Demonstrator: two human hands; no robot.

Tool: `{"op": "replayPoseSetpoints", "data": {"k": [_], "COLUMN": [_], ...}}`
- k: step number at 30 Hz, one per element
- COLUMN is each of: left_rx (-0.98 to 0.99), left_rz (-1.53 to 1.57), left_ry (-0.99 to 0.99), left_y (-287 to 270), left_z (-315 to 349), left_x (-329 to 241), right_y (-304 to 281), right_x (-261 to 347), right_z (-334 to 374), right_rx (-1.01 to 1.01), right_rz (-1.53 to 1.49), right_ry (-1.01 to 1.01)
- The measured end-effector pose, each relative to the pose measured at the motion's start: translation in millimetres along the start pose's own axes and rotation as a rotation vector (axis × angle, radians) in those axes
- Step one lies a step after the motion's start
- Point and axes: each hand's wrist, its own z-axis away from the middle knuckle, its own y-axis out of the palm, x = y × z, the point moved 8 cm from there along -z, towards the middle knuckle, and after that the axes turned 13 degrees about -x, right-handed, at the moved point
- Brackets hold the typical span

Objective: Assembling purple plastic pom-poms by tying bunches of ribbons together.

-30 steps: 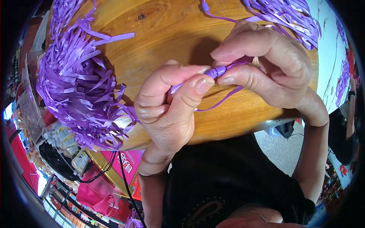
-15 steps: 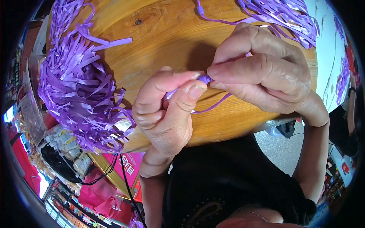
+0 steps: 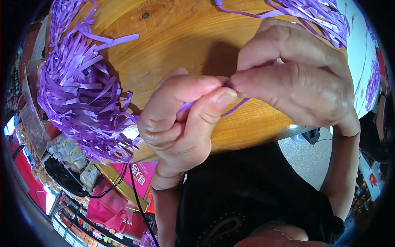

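Above the wooden table [image 3: 164, 53], my two hands meet at a narrow purple ribbon [image 3: 235, 108]. My left hand [image 3: 177, 119] is closed, thumb and forefinger pinching the ribbon, part of which shows inside the curled fingers. My right hand [image 3: 296, 74] pinches the same ribbon right beside the left fingertips. Most of the piece between the fingertips is hidden. A large tangled heap of cut purple ribbons [image 3: 78, 94] lies left of my left hand. Beyond my right hand is a bundle of longer purple ribbons [image 3: 317, 18], one strand ending in a knot [image 3: 218, 2].
To the right stands a white marbled surface [image 3: 358, 49] with more purple ribbon [image 3: 373, 84] on it. Below the table's left edge are a pink printed box [image 3: 142, 175], a black cable [image 3: 138, 201] and a pink bag [image 3: 109, 212]. Grey floor [image 3: 306, 160] shows under the right edge.
Both hands have shifted slightly, with the right hand a bit up and to the right. The purple knot seen between the fingertips before is now mostly covered by them.
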Motion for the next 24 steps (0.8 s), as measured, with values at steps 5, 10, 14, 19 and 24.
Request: {"op": "replayPoseSetpoints", "data": {"k": [5, 10, 14, 19, 24], "left_rx": [-0.043, -0.001, -0.135, -0.128, -0.089], "left_rz": [0.091, 0.117, 0.171, 0.428, 0.471], "left_ry": [-0.046, -0.02, -0.272, -0.384, -0.405], "left_y": [-3.0, 4.9, -5.9, -4.7, 0.2], "left_z": [1.0, -3.6, -2.1, -0.8, -1.6], "left_x": [2.1, 5.9, 25.3, 33.9, 30.7], "right_y": [12.6, 0.0, 6.7, 7.0, 0.1], "right_x": [-0.1, -13.1, -26.5, -31.9, -29.8], "right_z": [-16.1, -17.3, -8.5, 1.5, 3.3], "right_rx": [0.166, 0.395, 0.146, 0.122, 0.118], "right_rz": [-0.073, 0.025, -0.033, -0.105, -0.048], "right_ry": [0.007, 0.415, 0.444, 0.53, 0.426]}}
